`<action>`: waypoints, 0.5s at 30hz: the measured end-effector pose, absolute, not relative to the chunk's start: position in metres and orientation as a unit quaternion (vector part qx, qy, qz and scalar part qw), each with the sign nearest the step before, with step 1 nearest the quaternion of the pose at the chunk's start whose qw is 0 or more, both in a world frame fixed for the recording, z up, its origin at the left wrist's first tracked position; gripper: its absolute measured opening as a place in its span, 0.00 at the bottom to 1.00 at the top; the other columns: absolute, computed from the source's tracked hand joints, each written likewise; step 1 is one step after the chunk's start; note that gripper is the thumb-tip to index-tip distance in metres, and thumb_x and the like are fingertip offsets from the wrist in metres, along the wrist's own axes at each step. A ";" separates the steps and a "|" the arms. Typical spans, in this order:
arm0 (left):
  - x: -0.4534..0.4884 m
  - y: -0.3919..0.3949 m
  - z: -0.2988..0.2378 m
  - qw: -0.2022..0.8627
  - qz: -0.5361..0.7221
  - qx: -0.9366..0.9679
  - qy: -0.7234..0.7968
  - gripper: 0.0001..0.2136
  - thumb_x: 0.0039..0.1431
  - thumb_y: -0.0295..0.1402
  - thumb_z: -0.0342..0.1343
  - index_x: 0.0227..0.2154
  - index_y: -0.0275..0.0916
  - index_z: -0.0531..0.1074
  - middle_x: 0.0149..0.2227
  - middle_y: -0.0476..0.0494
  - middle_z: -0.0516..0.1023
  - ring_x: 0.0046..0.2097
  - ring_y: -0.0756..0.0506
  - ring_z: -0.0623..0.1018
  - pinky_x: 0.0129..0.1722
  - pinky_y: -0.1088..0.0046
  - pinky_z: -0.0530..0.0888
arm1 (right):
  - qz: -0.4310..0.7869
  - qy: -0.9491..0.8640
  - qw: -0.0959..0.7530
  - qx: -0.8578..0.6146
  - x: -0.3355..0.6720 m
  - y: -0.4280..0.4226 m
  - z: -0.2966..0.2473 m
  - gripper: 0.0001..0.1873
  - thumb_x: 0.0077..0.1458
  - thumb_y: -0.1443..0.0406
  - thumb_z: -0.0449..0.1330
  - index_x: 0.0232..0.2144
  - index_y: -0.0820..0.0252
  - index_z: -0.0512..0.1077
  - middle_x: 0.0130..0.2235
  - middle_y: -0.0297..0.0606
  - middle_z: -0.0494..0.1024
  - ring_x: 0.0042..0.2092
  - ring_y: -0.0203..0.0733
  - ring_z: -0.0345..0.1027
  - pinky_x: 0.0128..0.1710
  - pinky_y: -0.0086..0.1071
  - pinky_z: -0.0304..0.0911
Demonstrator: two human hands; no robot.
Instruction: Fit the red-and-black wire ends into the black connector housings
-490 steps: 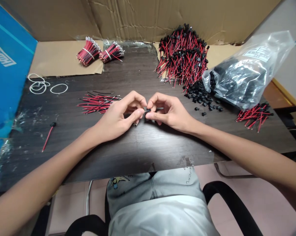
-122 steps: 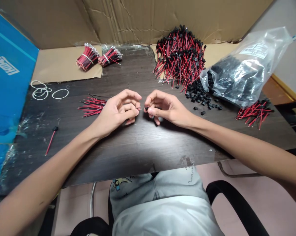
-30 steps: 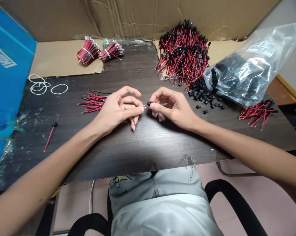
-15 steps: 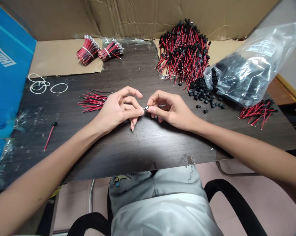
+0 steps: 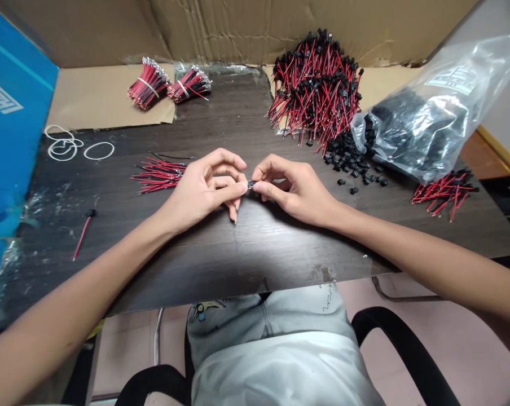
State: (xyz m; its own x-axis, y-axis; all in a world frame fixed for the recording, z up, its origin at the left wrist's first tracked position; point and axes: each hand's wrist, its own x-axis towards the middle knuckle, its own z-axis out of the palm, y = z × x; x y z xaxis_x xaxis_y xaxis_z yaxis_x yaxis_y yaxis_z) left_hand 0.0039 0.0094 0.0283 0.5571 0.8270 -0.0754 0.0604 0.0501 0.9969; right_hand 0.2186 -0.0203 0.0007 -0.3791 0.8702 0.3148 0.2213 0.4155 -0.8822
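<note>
Close together over the middle of the table, my two hands meet at their fingertips. Between them is a tiny black connector housing (image 5: pixel 250 184), mostly covered by the fingers. My right hand (image 5: pixel 291 186) pinches it with thumb and forefinger. From the other side, my left hand (image 5: pixel 210 186) is closed in a pinch against it, the other fingers curled loosely; what lies under its thumb is too small and hidden to name. Just left of my left hand lies a loose bunch of red and black wires (image 5: pixel 159 173), its right end behind the hand.
Wires with black connectors form a large pile (image 5: pixel 318 84) at the back. Loose black housings (image 5: pixel 348 158) spill from a clear plastic bag (image 5: pixel 432 113). Tied wire bundles (image 5: pixel 148 84), rubber bands (image 5: pixel 99 150), a single connector wire (image 5: pixel 83 234) and a small wire pile (image 5: pixel 443 192) lie around.
My fingertips have drawn slightly closer together. The silver glint between them shows less now, and the black housing shows more. The view has shifted slightly.
</note>
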 end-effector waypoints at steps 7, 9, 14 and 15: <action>0.004 0.011 0.027 0.630 0.312 0.614 0.360 0.18 0.51 0.30 0.71 0.40 0.38 0.69 0.32 0.50 0.77 0.24 0.52 0.78 0.22 0.76 0.80 | 0.408 -0.718 0.418 -0.378 0.219 -0.019 -0.001 0.07 0.65 0.62 0.63 0.40 0.60 0.71 0.34 0.33 0.77 0.34 0.35 0.70 0.34 0.29 0.62; 0.005 0.010 0.028 0.621 0.312 0.616 0.370 0.18 0.50 0.29 0.71 0.40 0.38 0.69 0.31 0.50 0.77 0.24 0.52 0.78 0.22 0.76 0.79 | 0.400 -0.730 0.408 -0.375 0.219 -0.018 -0.001 0.06 0.65 0.63 0.63 0.40 0.60 0.71 0.33 0.33 0.77 0.34 0.35 0.71 0.35 0.30 0.62; 0.009 0.006 0.028 0.608 0.314 0.613 0.395 0.20 0.46 0.28 0.71 0.39 0.38 0.67 0.28 0.52 0.77 0.22 0.51 0.78 0.23 0.75 0.80 | 0.391 -0.745 0.386 -0.377 0.218 -0.017 -0.002 0.04 0.65 0.65 0.61 0.40 0.60 0.70 0.34 0.33 0.78 0.35 0.36 0.72 0.38 0.31 0.63; 0.010 0.006 0.028 0.609 0.316 0.611 0.395 0.21 0.45 0.28 0.72 0.39 0.39 0.67 0.28 0.53 0.77 0.22 0.51 0.78 0.23 0.75 0.79 | 0.393 -0.745 0.384 -0.378 0.218 -0.017 -0.002 0.04 0.65 0.65 0.61 0.40 0.61 0.70 0.34 0.34 0.78 0.35 0.36 0.72 0.38 0.31 0.63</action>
State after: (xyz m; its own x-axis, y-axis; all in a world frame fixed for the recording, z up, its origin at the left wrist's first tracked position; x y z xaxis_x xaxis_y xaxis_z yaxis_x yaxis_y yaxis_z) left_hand 0.0097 0.0055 0.0277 0.4877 0.8678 -0.0955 0.0987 0.0539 0.9937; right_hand 0.2176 -0.0166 -0.0024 -0.4197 0.8648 0.2756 0.2617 0.4061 -0.8756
